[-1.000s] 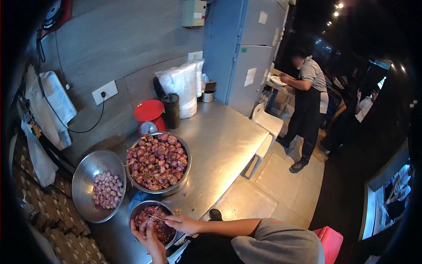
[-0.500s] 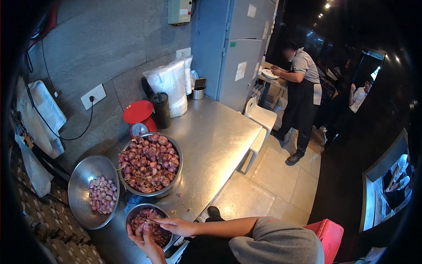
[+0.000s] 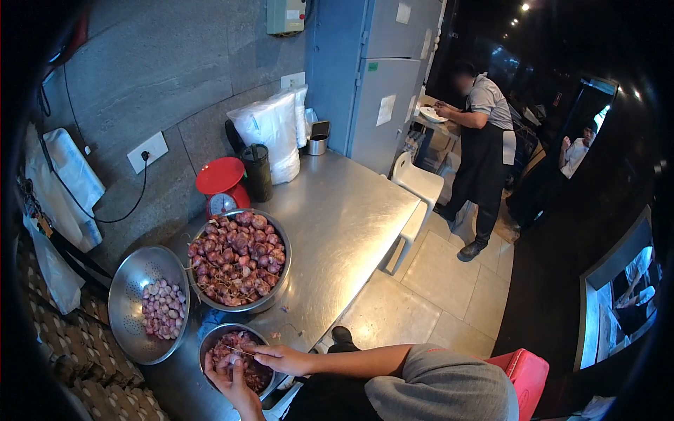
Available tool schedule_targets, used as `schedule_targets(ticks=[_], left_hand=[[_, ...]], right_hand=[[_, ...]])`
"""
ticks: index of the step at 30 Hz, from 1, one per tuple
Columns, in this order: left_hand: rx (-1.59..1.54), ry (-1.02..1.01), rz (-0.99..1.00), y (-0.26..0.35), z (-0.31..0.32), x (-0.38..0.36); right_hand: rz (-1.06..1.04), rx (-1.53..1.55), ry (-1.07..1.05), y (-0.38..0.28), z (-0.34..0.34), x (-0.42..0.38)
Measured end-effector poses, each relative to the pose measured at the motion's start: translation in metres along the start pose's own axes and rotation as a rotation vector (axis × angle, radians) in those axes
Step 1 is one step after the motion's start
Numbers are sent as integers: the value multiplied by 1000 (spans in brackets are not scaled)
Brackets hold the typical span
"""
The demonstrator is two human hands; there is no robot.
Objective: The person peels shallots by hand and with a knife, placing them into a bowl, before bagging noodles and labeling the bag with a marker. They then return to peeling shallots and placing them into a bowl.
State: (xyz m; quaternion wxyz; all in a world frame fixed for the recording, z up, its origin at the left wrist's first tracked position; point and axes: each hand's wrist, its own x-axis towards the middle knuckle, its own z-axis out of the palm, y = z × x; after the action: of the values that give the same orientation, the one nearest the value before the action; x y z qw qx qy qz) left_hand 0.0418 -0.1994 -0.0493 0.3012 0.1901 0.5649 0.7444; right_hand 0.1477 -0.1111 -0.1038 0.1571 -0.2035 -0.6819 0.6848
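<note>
Over a small steel bowl of onion skins, my left hand is closed around a small, pale shallot. My right hand grips a small knife, its thin blade at the shallot. Just above that bowl stands a large steel bowl heaped with unpeeled red shallots. A perforated colander at the left holds peeled, pale pink shallots.
A red scale, a dark tumbler, plastic bags and a metal tin stand on the steel table. White chairs are beside it. Another person works farther back; a red seat is near me.
Both my hands remain over the small bowl, with only slight shifts of fingers and knife. The person in the far doorway has moved a little.
</note>
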Motion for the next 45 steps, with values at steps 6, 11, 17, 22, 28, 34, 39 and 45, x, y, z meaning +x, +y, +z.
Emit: schedule_targets(ticks=[6, 11, 17, 22, 28, 34, 39, 45], left_hand=[[4, -81, 20, -12, -8, 5], [-17, -82, 16, -12, -8, 5], [7, -94, 20, -15, -11, 6], [56, -93, 45, -10, -8, 5], [51, -104, 53, -15, -12, 6], [73, -111, 65, -16, -15, 7], [81, -130, 125, -19, -16, 9], [-51, -119, -38, 7, -14, 5]], right_hand=[[-92, 3, -89, -8, -4, -2], [-82, 16, -64, -17, -3, -5], [-90, 25, -109, -6, -4, -1], [-140, 63, -144, -20, -7, -4], [-157, -15, -34, -17, -4, -6], [-91, -52, -16, -23, -3, -7], [-96, 7, -145, -7, -4, -1], [-46, 52, -22, -33, -9, -8]])
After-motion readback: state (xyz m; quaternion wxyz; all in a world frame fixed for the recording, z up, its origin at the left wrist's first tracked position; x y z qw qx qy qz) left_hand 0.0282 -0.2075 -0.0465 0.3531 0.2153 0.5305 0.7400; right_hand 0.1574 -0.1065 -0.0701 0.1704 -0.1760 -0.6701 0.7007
